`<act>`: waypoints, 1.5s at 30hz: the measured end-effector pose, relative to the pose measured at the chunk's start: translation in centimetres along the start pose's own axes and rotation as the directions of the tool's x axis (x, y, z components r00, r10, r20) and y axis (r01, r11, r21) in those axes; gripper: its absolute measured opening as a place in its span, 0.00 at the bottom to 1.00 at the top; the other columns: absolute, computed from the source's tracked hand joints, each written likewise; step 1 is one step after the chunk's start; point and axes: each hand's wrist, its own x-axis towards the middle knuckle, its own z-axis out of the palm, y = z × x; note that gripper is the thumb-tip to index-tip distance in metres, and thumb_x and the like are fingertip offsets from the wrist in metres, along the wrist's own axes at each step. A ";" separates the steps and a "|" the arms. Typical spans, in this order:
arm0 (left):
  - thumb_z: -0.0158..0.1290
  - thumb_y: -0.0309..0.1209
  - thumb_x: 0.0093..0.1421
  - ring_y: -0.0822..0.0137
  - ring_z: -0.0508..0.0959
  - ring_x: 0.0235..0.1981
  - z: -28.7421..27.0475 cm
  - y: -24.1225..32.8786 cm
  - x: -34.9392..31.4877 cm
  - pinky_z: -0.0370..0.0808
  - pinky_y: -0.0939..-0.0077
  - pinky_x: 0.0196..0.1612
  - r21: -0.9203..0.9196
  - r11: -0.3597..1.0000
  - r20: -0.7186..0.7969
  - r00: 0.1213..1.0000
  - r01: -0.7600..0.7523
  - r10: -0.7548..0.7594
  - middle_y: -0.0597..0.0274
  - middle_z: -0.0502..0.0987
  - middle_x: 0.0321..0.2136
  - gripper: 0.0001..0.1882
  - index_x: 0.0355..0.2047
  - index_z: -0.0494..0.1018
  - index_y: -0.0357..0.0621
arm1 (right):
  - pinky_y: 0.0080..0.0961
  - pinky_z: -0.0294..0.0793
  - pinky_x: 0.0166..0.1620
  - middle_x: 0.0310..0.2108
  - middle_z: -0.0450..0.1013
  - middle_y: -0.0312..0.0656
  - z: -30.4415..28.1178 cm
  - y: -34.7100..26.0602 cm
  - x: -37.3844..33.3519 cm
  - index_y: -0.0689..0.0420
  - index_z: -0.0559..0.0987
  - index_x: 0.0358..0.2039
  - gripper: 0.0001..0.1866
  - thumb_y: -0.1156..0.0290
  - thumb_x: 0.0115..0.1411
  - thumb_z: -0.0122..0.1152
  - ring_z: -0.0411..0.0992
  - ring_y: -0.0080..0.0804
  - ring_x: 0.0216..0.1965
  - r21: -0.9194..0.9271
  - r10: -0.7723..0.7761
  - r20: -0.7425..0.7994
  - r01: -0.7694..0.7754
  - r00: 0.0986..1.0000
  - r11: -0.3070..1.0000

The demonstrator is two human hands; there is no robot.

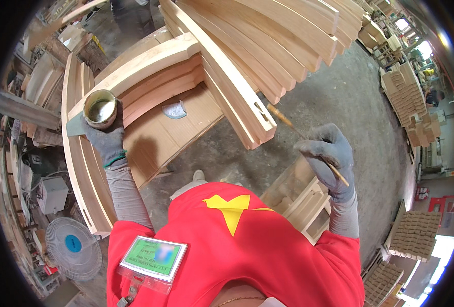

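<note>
My gloved left hand (105, 139) is wrapped round a small round cup (100, 109) with a pale liquid inside and a stained rim. Beside the cup a flat grey-green piece (75, 126) sticks out; whether my hand holds it too, I cannot tell. Between the fingers of my gloved right hand (330, 157) is a thin brush-like stick, its yellowish-brown end (279, 115) pointing up and left. That end is close to, but apart from, the slotted end of a pale wooden frame piece (235, 84). Curved wooden pieces (86, 153) lie below and beside my left hand.
Cardboard (186, 120) lies between the wooden pieces, with a crumpled whitish scrap (175, 109) on it. Many long curved boards (268, 36) are stacked ahead. A fan (73, 248) stands at lower left; a wooden frame (309, 207) is under my right forearm. Grey floor (365, 97) extends rightward.
</note>
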 end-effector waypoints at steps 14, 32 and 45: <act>0.46 0.51 0.59 0.48 0.70 0.50 -2.7 -0.6 4.3 0.71 0.46 0.52 -0.072 0.997 -0.144 0.990 -0.019 0.008 0.53 0.67 0.51 0.27 0.52 0.66 0.49 | 0.36 0.72 0.30 0.28 0.74 0.51 11.6 5.7 1.0 0.61 0.68 0.49 0.30 0.55 0.52 0.62 0.75 0.48 0.30 0.061 0.364 0.003 -0.364 0.931 0.930; 0.32 0.61 0.61 0.49 0.73 0.46 9.3 -5.5 -8.7 0.72 0.49 0.49 -0.172 0.781 0.504 0.735 0.600 -0.454 0.46 0.64 0.54 0.36 0.58 0.58 0.47 | 0.25 0.76 0.41 0.38 0.73 0.47 1.4 -3.4 3.9 0.68 0.75 0.40 0.11 0.79 0.55 0.58 0.74 0.32 0.38 0.583 0.447 -0.307 -0.205 0.840 0.786; 0.38 0.45 0.66 0.62 0.68 0.55 13.0 -6.6 -13.8 0.63 0.63 0.59 -0.079 0.841 0.447 0.773 0.536 -0.450 0.57 0.68 0.53 0.25 0.56 0.62 0.41 | 0.23 0.73 0.38 0.36 0.75 0.49 6.1 -3.8 4.9 0.65 0.76 0.33 0.08 0.84 0.51 0.61 0.74 0.31 0.33 0.551 0.055 -0.463 0.239 0.884 0.799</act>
